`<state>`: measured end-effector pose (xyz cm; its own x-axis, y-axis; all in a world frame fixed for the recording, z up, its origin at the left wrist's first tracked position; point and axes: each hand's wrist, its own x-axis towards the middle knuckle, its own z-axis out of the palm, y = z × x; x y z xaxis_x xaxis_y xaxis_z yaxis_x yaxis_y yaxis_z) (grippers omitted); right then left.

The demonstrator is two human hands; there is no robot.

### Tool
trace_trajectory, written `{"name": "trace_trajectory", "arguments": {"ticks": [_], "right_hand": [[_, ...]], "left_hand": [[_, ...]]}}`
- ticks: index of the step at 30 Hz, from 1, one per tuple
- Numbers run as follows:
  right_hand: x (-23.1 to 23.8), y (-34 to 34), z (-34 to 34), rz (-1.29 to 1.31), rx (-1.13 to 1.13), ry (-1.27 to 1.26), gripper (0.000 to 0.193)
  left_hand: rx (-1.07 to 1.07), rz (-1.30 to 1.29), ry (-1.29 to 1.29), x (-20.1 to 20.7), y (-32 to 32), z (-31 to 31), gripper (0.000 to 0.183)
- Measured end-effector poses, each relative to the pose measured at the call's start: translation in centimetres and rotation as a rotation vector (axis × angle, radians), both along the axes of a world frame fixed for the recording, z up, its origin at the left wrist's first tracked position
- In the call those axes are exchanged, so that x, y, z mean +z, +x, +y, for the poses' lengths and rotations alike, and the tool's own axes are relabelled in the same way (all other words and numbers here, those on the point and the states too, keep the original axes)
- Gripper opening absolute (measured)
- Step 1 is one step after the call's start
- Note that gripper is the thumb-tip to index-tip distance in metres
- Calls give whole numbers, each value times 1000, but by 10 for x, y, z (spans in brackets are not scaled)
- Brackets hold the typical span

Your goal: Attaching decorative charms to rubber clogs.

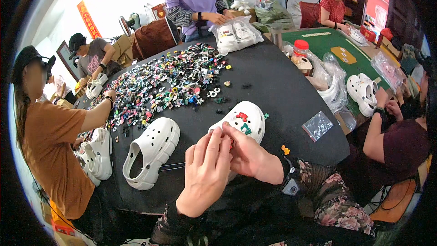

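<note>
A white clog (pixel 256 133) with several holes lies on the table in front of me. Red (pixel 241 117) and green (pixel 246 128) charms sit on its top. Over its near part, my left hand (pixel 203 175) and my right hand (pixel 252 155) come together with fingers closed around a small red shoe charm (pixel 231 144), mostly hidden by the fingers. Whether this charm touches the clog I cannot tell. To the left of my hands another white clog (pixel 166 137) lies without charms on its visible top.
A wide heap of small colourful charms (pixel 168 79) covers the far left of the black table (pixel 282 95). A small clear bag (pixel 317 126) and an orange charm (pixel 285 149) lie to the right. Co-workers handle white clogs around the table; bagged clogs (pixel 236 36) are at the back.
</note>
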<state>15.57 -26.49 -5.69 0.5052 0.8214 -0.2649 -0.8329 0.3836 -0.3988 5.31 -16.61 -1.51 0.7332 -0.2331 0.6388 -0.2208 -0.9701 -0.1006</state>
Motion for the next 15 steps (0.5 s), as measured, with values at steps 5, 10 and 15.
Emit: {"name": "trace_trajectory", "arguments": {"ticks": [5, 10, 15], "right_hand": [[22, 3, -4, -5, -38, -2, 30], [27, 24, -35, -152, 65, 192, 24], [37, 29, -64, -605, 53, -42, 16]], "left_hand": [[7, -90, -179, 4, -12, 16, 40], [332, -142, -274, -8, -40, 87, 32], [526, -48, -710, -20, -67, 155, 20]]}}
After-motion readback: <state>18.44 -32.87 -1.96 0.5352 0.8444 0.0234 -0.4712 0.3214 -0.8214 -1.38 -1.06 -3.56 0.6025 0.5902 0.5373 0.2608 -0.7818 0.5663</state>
